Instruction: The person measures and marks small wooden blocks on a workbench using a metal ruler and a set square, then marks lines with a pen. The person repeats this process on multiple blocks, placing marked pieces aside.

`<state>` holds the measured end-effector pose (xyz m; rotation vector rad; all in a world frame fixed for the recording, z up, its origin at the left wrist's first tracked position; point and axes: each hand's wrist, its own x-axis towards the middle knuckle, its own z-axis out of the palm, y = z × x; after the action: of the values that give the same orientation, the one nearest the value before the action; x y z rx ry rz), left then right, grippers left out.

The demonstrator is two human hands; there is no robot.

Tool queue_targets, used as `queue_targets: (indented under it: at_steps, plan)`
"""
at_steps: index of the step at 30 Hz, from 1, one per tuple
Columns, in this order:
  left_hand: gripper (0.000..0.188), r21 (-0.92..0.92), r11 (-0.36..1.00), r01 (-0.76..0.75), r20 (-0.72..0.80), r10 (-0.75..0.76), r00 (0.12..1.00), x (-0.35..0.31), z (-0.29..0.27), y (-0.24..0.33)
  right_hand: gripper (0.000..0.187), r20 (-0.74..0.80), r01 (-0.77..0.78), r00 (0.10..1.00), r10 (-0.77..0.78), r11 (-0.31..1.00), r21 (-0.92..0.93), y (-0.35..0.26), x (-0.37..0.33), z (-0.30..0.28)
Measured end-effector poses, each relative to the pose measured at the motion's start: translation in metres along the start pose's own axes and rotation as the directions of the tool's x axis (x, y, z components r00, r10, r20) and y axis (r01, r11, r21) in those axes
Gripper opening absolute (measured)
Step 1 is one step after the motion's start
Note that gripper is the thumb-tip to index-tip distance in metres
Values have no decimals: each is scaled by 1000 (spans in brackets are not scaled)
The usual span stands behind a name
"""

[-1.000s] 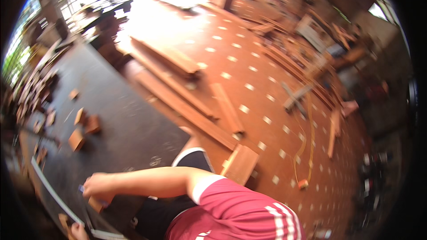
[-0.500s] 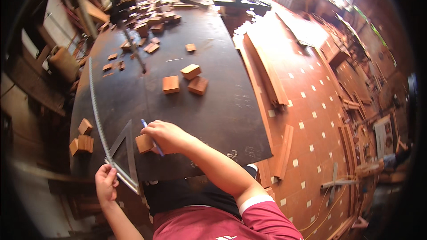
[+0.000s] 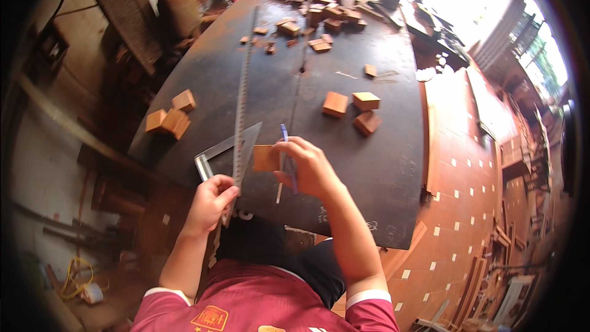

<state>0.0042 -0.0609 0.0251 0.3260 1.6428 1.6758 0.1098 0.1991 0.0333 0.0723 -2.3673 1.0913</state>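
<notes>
My left hand (image 3: 215,203) is closed, thumb and fingers pinched at the near end of a long, thin marked ruler (image 3: 241,98) that runs away across the dark tabletop. Beside that hand lies a metal set square (image 3: 249,138), its bright stock angled off to the left and partly behind the ruler. My right hand (image 3: 304,166) grips a blue pen (image 3: 294,178), and its fingertips also touch the right side of a small wooden block (image 3: 265,158). The block lies just right of the set square, partly covered by the fingers.
On the dark table (image 3: 362,178), three wooden blocks (image 3: 335,104) sit beyond my right hand and three more (image 3: 175,123) at the left. A heap of offcuts (image 3: 332,12) covers the far end. Boards (image 3: 432,135) stand along the right edge, above a tiled floor.
The view has turned, so the table sits further right. My left hand has moved from the set square's stock to the ruler's near end. The right hand stays at the block with the pen.
</notes>
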Motion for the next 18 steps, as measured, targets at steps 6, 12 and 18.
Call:
queue_targets:
  at_steps: [6, 12, 18]
  plan:
    - [8, 162, 984, 77, -24, -74, 997, 0, 8, 0, 49, 193, -85, 977, 87, 996, -14, 0, -2, 14]
    - [14, 278, 952, 128, -24, -126, 992, 8, 10, 6, 55, 245, 16, 969, 17, 991, -132, -2, 0, 10]
    - [14, 239, 959, 154, 4, -160, 987, 14, 8, 2, 55, 256, 6, 966, 32, 989, -146, -5, 1, 10]
